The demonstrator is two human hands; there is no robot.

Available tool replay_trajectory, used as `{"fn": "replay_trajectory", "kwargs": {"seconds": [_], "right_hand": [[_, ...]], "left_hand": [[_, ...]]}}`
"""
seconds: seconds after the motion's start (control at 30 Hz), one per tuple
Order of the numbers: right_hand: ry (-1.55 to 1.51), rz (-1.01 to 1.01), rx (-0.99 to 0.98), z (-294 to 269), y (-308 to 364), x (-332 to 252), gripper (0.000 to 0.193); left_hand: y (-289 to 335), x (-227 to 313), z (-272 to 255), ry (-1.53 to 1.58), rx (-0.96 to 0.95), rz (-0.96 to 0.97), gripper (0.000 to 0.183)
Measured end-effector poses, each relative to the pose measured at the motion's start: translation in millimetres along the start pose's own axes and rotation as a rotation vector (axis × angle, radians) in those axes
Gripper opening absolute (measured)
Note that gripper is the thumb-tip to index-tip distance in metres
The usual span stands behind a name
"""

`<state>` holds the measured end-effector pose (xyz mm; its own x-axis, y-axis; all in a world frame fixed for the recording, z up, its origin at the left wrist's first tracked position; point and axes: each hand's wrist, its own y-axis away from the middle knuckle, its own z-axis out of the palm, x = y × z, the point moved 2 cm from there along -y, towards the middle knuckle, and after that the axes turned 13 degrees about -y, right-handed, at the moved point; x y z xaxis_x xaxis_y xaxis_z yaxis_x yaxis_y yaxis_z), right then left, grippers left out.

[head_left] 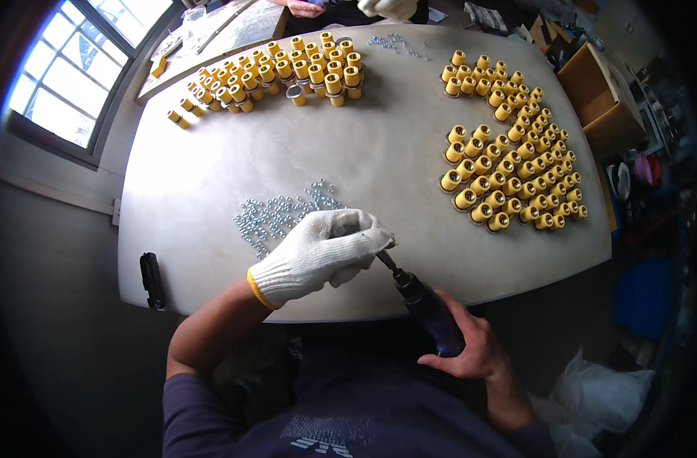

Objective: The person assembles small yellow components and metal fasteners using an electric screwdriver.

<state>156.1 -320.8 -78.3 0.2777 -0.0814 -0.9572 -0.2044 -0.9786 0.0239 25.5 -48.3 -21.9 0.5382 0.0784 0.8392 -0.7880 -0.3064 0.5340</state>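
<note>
Here, the bare right hand (474, 342) grasps a dark, cylindrical power screwdriver (431, 309); the left hand (314, 253), gloved in ribbed white knit, curls at its bit (386, 260) above the smooth counter (379, 160), beside shiny screws (268, 217); what its grip holds, I cannot tell.

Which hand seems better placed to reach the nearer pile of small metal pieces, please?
Probably the left hand: it is beside the pile, though occupied at the tip of the screwdriver; the right hand grips it, farther away.
</note>
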Motion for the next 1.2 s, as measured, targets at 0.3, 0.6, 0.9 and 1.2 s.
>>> {"fn": "replay_trajectory", "kwargs": {"seconds": [0.3,0.6,0.9,1.2], "right_hand": [[-0.073,-0.006,0.001,1.9,5.3,5.7,0.110],[-0.079,-0.014,0.032,4.1,10.6,6.5,0.110],[-0.136,-0.008,0.029,2.3,4.1,8.1,0.108],[-0.100,-0.006,-0.045,7.8,-9.0,-6.3,0.106]], "left_hand": [[-109.5,18.3,-88.6,-0.727,1.109,0.445,0.048],[-143.6,19.8,-104.5,-0.661,1.135,0.412,0.043],[-30.0,24.6,-51.6,0.189,0.118,0.387,0.027],[-1.7,-15.8,-21.7,0.260,0.024,0.104,0.037]]}}
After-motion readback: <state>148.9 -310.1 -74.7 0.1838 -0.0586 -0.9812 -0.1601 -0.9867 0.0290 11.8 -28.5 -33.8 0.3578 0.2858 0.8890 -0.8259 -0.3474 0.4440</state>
